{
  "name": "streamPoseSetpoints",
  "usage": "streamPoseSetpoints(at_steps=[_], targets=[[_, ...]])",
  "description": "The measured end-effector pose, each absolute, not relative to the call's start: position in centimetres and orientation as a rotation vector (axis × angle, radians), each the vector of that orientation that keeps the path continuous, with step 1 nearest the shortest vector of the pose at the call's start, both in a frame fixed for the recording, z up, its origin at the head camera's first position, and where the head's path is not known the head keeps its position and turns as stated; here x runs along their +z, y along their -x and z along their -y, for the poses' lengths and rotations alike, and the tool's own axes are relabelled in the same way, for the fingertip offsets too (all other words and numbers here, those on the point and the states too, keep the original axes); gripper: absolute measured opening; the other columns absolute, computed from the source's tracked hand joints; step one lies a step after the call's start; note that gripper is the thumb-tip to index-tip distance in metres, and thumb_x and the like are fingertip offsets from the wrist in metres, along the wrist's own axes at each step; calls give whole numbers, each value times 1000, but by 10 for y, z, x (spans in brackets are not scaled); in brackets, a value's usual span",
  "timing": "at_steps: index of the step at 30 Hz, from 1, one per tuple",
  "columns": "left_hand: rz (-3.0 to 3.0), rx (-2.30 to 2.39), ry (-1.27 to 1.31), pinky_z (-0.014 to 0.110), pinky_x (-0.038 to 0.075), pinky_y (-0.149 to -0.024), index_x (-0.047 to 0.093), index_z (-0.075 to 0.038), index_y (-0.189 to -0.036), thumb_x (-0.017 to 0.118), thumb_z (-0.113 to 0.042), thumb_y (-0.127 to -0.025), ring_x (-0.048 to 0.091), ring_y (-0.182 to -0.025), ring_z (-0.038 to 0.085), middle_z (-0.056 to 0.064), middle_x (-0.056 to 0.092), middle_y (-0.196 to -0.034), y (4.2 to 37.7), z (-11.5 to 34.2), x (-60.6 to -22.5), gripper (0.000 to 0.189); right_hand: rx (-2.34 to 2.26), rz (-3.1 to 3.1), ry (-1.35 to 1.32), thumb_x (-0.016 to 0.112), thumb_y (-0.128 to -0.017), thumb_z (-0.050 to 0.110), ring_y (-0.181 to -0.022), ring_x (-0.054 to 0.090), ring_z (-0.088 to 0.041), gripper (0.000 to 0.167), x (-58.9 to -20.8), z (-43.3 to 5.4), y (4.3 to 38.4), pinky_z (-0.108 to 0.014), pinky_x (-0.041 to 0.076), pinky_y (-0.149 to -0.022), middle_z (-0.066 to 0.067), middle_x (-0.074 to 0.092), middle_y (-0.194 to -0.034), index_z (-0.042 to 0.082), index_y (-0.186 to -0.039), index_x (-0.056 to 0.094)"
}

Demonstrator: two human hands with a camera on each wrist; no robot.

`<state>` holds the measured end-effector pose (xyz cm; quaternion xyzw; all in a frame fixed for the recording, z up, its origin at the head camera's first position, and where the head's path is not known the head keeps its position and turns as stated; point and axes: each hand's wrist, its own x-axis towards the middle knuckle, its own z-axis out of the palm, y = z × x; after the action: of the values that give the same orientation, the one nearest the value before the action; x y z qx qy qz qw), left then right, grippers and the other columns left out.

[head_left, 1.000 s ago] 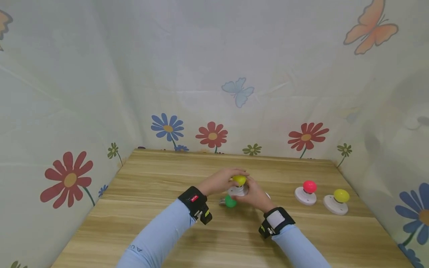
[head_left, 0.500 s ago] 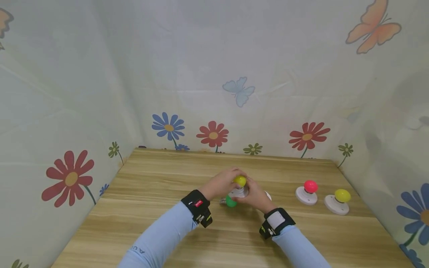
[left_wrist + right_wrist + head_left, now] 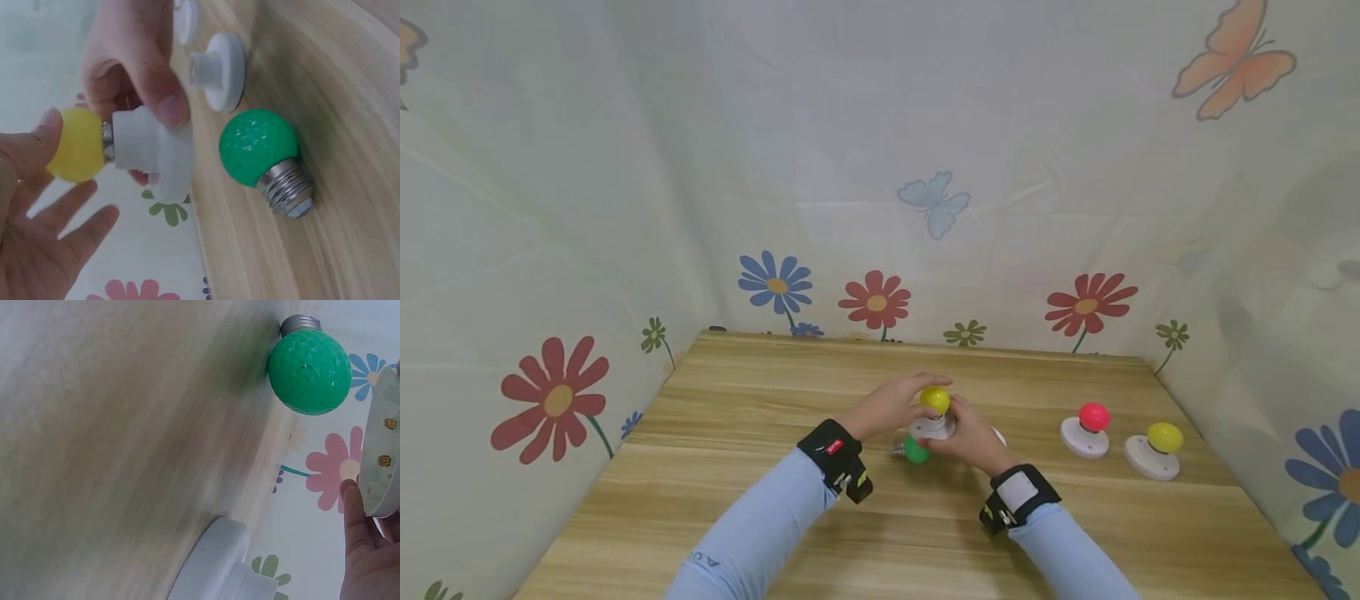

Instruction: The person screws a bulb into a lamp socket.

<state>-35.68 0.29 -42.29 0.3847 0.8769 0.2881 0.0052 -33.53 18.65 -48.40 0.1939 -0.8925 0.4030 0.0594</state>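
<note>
My right hand [image 3: 973, 440] grips a white lamp holder [image 3: 172, 156] by its round base, lifted off the table. A yellow light bulb [image 3: 80, 147] sits in the holder's socket, a strip of its metal thread showing. My left hand [image 3: 886, 408] has its thumb against the yellow bulb; its other fingers reach behind, some spread apart from it. The right wrist view shows the hollow underside of the holder, with brass contacts. Below the hands, a green light bulb [image 3: 257, 147] lies on its side on the wooden table [image 3: 760, 500], its screw base bare.
Behind my right hand stands another white lamp holder [image 3: 228, 72], its socket bare. Farther right are a holder with a red bulb [image 3: 1093, 417] and one with a yellow bulb [image 3: 1164, 437]. A flower-printed curtain [image 3: 820, 167] encloses the table's back and sides.
My left hand shifts slightly around the yellow bulb, its fingers spreading wider in the latest frame. The right hand and the lamp holder stay almost in place.
</note>
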Motion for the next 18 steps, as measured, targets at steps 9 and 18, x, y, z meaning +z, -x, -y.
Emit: streamPoseSetpoints(at_steps=[9,18], targets=[[-2644,876,-1268,32,35,-113,54,-17,-138,56,-3,-96,41,-138,18,0,48,-146,355,1,-413,44,1236,2708,-594,85,-73,31,-113,59,-26,74,-484,-187,336,-48,48,-99,-9,58,-128,8,-134,51],[-2754,864,-1173,25,46,-100,55,-16,-129,64,-20,-93,55,-116,12,-2,55,-129,357,-3,-420,37,1230,2691,-599,85,-72,32,-110,60,-25,69,-482,-185,334,-47,49,-97,-8,60,-123,9,-130,55]])
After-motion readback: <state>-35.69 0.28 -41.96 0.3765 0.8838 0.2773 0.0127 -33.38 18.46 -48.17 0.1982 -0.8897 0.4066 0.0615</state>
